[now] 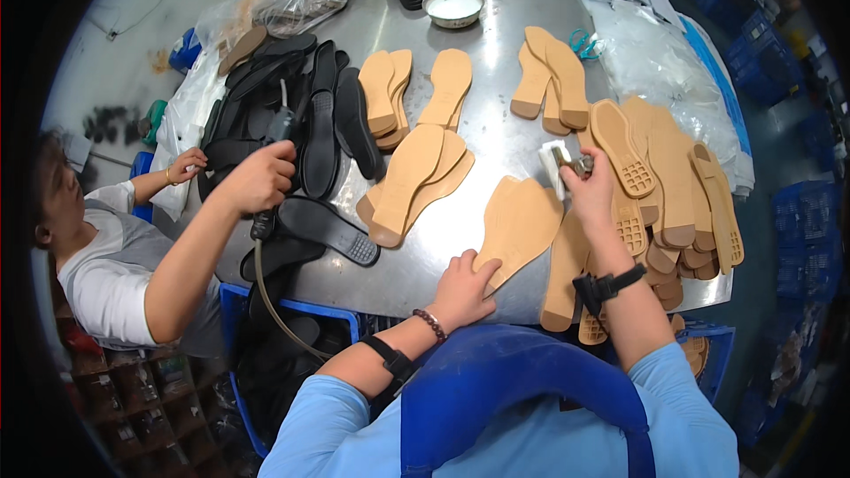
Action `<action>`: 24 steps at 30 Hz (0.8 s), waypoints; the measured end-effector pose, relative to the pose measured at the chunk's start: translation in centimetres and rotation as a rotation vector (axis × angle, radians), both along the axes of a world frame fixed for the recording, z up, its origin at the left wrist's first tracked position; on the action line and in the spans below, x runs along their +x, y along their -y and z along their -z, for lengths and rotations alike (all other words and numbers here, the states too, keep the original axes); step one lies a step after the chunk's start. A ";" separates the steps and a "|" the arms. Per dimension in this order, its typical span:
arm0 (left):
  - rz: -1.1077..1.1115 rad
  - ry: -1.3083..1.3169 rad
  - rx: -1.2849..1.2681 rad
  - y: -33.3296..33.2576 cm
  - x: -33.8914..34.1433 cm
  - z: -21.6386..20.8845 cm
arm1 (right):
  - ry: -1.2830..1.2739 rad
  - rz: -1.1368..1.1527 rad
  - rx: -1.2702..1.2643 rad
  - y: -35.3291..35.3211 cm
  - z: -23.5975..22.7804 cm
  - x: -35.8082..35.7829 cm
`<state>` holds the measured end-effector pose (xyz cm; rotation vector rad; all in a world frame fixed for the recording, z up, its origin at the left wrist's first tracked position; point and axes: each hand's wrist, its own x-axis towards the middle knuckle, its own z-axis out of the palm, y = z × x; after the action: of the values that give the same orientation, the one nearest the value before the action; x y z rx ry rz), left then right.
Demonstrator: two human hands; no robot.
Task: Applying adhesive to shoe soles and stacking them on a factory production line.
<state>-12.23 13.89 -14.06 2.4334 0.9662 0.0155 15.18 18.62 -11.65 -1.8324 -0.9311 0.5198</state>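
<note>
The person's left hand (465,288) rests at the narrow lower end of a fanned set of tan, foot-shaped soles (522,221), which lies at the near middle of a shiny, silver sheet-metal desk (496,62). Its fingers are lightly bent and set at the edge; whether that grip pinches the set or merely presses on it, one cannot tell. The right hand (591,186) is closed around a small metal-backed tool with a white, blocky head (556,166), held over the desk just beyond the set's upper right side, seemingly clear of it.

The step looks like a steadying one — left hand keeping the soles in place, right hand with the tool ready. The next move would seem to call for a firm left grip at that end and, if the tool is meant for these soles, a short shift of it leftward over the upper face.

The set's long axis runs aslant — the narrow end toward the person and slightly left, the broad, rounded end pointing away and a little right. The uppermost sole lies flat, its smooth face up. Right of the tool spreads a heaped pile of similar tan soles (671,177), some showing a gridded underside.
</note>
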 end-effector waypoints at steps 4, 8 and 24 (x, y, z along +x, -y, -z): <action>-0.192 0.447 -0.235 -2.7 -0.2 -1.4 | -0.287 -0.001 0.231 4.6 -1.6 0.8; -0.252 0.689 -0.222 -8.6 4.0 -6.3 | -0.283 0.063 0.260 9.3 -4.1 2.0; -0.280 0.548 0.275 -15.9 9.4 3.1 | -0.372 0.093 0.052 15.3 -1.6 -0.4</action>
<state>-2.83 29.80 -17.11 2.3021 1.0783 0.9150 14.79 3.28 -10.01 -1.6490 -0.5987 0.7405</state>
